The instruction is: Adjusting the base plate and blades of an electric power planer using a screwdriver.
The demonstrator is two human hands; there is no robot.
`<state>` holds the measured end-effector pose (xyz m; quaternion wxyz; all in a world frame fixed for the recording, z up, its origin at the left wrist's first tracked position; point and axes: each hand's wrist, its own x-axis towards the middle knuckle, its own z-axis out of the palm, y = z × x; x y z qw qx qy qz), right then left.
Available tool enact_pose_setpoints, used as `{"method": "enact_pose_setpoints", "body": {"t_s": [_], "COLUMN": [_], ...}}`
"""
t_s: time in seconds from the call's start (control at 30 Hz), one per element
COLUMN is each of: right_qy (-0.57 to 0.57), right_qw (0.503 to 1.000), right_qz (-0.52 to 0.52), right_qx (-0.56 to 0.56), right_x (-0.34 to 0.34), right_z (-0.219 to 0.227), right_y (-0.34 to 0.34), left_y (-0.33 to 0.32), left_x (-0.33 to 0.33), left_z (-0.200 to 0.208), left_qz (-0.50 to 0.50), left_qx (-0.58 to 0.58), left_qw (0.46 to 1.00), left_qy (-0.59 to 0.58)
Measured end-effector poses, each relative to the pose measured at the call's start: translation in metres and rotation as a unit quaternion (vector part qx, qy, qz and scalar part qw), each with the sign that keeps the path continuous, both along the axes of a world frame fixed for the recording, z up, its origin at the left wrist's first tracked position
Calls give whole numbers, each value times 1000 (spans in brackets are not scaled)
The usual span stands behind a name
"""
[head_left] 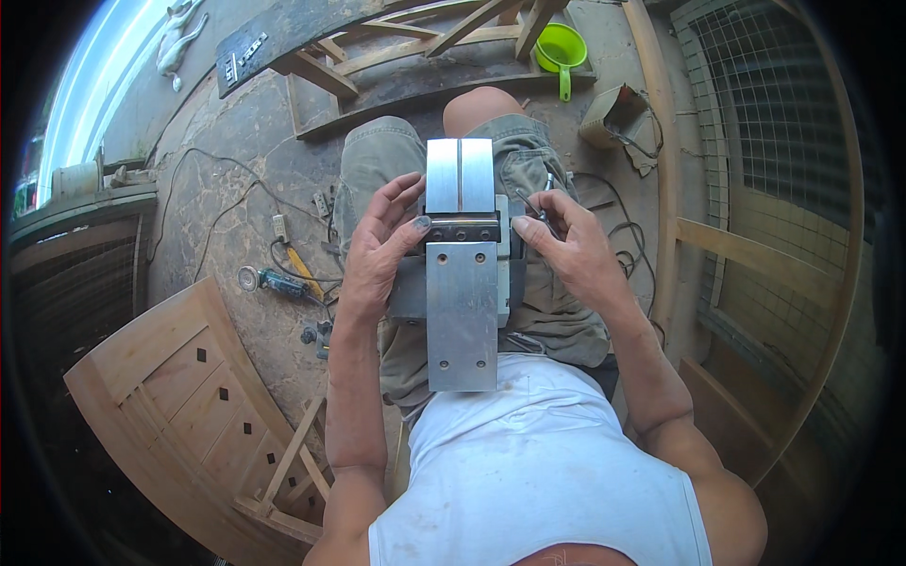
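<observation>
An electric hand planer (462,316) lies upside down across my lap, its flat metal sole facing up. Between the two sole plates shows the dark cutter drum (462,229), with a row of bolts along it. My left hand (377,247) grips the planer's left side, its thumb at the left end of the drum. On the opposite side, my right hand (571,241) is closed with its thumb by the drum's right end. A thin metal tool (530,200), perhaps a small wrench, is pinched in its fingers; its full shape is hidden.
An angle grinder (274,282) and cables lie on the floor at left, near a wooden panel door (179,377). Ahead stands a wooden bench (311,47), with a green dipper (562,52) beside it. A wooden frame (755,250) stands at right. A pale animal (176,42) lies far left.
</observation>
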<state>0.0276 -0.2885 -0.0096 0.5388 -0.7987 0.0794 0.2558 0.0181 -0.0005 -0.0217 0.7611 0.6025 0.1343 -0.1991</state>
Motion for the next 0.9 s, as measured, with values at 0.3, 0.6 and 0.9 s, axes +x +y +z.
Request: {"method": "enact_pose_setpoints", "body": {"t_s": [0.3, 0.6, 0.9], "right_qy": [-14, -12, -10], "right_qw": [1000, 1000, 1000], "right_qz": [-6, -5, -9], "right_qx": [4, -15, -7], "right_x": [-4, -3, -2], "right_z": [1, 5, 3], "right_y": [3, 4, 4], "left_y": [-6, -12, -12], "left_x": [4, 8, 7], "left_z": [-4, 3, 0], "left_qz": [-16, -32, -30], "left_qx": [26, 63, 74], "left_qw": [999, 997, 997], "left_qy": [-25, -15, -15]}}
